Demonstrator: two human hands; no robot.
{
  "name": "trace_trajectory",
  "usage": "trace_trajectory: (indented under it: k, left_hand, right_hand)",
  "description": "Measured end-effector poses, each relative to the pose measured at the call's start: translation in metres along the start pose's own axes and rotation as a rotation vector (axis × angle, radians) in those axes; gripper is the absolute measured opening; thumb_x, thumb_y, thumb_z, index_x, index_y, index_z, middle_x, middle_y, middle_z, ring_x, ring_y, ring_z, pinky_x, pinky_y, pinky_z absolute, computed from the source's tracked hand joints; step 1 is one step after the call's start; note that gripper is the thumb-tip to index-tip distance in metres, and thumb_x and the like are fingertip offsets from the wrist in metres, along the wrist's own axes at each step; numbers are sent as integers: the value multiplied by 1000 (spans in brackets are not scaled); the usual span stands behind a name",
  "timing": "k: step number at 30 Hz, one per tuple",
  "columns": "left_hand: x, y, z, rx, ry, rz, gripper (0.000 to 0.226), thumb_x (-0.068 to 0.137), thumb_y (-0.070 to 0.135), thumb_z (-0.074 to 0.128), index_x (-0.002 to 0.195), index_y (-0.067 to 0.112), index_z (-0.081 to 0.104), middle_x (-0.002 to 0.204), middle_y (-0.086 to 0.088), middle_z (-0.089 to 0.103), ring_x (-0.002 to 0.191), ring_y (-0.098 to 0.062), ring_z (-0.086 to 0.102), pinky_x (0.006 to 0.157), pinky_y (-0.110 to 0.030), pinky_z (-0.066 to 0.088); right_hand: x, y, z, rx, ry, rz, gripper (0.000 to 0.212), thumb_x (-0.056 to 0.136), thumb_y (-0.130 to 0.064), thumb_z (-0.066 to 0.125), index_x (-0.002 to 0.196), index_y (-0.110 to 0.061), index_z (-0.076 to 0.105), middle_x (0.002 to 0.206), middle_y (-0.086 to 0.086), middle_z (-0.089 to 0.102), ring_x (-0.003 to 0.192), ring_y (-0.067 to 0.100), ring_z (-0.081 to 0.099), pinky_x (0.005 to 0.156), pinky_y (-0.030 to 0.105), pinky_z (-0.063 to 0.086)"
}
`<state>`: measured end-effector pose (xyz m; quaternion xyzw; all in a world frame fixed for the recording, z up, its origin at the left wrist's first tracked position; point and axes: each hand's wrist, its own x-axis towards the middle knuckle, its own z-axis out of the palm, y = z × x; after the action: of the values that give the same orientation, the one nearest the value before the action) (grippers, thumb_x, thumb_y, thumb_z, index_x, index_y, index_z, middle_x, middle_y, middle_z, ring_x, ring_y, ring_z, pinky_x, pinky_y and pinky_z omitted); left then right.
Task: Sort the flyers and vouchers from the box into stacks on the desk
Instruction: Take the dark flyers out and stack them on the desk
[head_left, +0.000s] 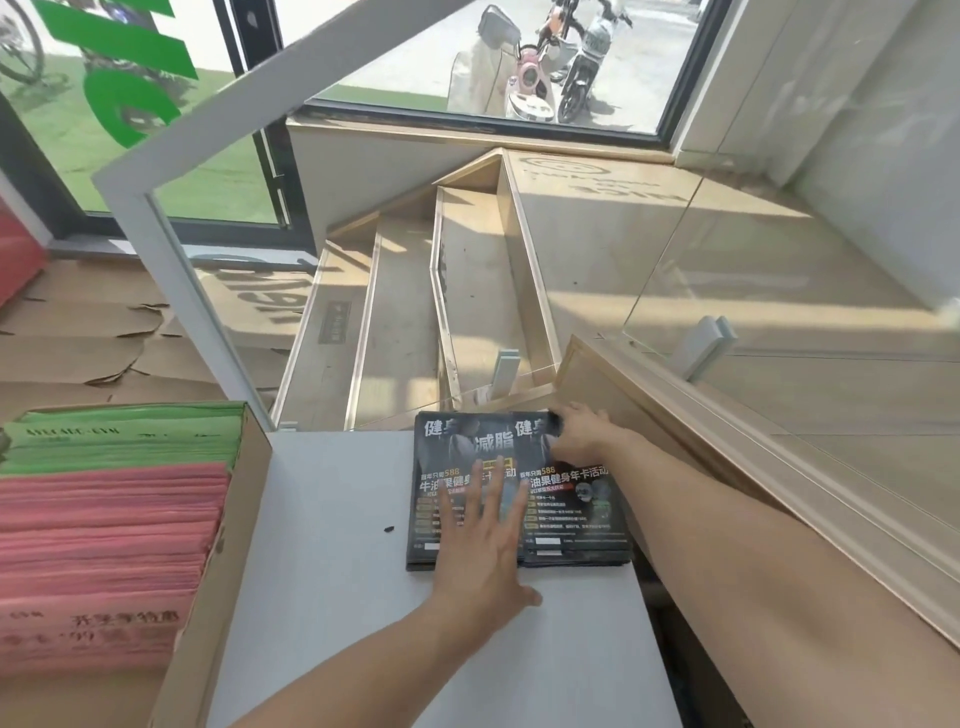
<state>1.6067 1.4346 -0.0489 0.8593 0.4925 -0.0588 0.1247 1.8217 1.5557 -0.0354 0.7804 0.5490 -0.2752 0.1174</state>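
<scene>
A stack of black flyers (571, 499) lies at the far right of the grey desk (332, 571). The top flyers are shifted right of the lower ones. My left hand (480, 540) lies flat on the stack's left half, fingers spread. My right hand (582, 431) rests on the stack's far right corner, fingers curled over the top edge. At the left, the cardboard box (223, 561) holds pink vouchers (104, 530) in front and green flyers (124, 436) behind them.
A glass panel (779, 322) and a wooden ledge (753, 457) border the desk on the right. Wooden stairs (415, 312) drop away beyond the desk. Torn cardboard (78, 343) covers the floor at the left. A small dark speck (388, 529) lies on the desk.
</scene>
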Motion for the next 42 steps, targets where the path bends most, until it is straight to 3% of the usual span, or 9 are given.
trace_trajectory:
  k: [6, 12, 20, 23, 26, 29, 32, 35, 42]
  left_hand:
    - [22, 18, 10, -38, -55, 85, 90, 98, 57, 47, 160, 20, -7, 166, -10, -23, 147, -31, -33, 117, -67, -8]
    - [27, 12, 7, -85, -39, 143, 76, 96, 37, 62, 157, 18, 20, 167, -8, 11, 155, -29, -4, 121, -63, -4]
    - [19, 7, 15, -142, 161, 133, 94, 84, 72, 54, 158, 26, 18, 168, -1, 10, 155, -22, -11, 122, -56, -9]
    - [11, -13, 7, -369, 440, -195, 90, 88, 68, 52, 159, 26, 15, 169, 3, 4, 156, -18, -8, 125, -48, -6]
    - [12, -49, -10, -851, 248, -611, 95, 94, 52, 61, 160, 22, 0, 170, 0, 1, 156, -20, 2, 126, -41, 9]
    - [14, -69, -17, -1118, 83, -631, 92, 92, 42, 67, 161, 24, 10, 163, 0, 29, 146, -26, 35, 115, -40, 33]
    - [13, -68, -16, -1166, 32, -578, 64, 86, 33, 69, 143, 32, 38, 133, 8, 60, 110, -12, 60, 90, -32, 49]
    - [10, -66, -18, -1236, 64, -528, 49, 89, 17, 68, 128, 35, 44, 108, 15, 64, 92, 1, 59, 68, -20, 42]
    - [8, -70, -19, -1272, 38, -479, 55, 89, 5, 67, 128, 33, 43, 105, 13, 64, 92, -1, 61, 65, -16, 43]
  right_hand:
    - [-25, -19, -12, 16, 65, -14, 43, 84, -35, 59, 124, -19, 55, 124, 9, 57, 123, 33, 43, 106, 46, 37]
    - [-27, -22, -4, 46, 94, -9, 59, 91, -36, 60, 141, -11, 41, 141, 11, 43, 130, 34, 36, 108, 52, 39]
    - [-33, -22, 2, -77, 208, -52, 64, 93, -33, 58, 151, -19, 36, 157, 4, 32, 149, 32, 16, 120, 60, 16]
    - [-40, -39, 0, -39, 280, -162, 61, 91, -15, 52, 151, -20, 39, 154, 4, 40, 142, 27, 29, 117, 46, 28]
    - [-44, -53, 7, -7, 215, -242, 73, 88, -3, 51, 155, -18, 29, 160, 8, 33, 147, 30, 26, 123, 45, 20]
    - [-48, -60, 17, -62, 178, -331, 88, 88, 1, 51, 161, -24, 8, 167, 6, 16, 154, 28, 8, 126, 45, 3]
    - [-51, -68, 23, 38, 172, -365, 87, 89, 4, 52, 161, -24, 10, 167, 2, 14, 154, 23, 9, 126, 42, 8]
    - [-52, -72, 30, 175, 114, -381, 87, 89, 7, 48, 160, -28, 12, 168, -4, 11, 154, 19, 9, 125, 45, 13]
    - [-52, -76, 43, 177, 71, -441, 78, 92, 2, 42, 160, -26, 18, 168, -9, 7, 155, 15, -4, 125, 51, 11]
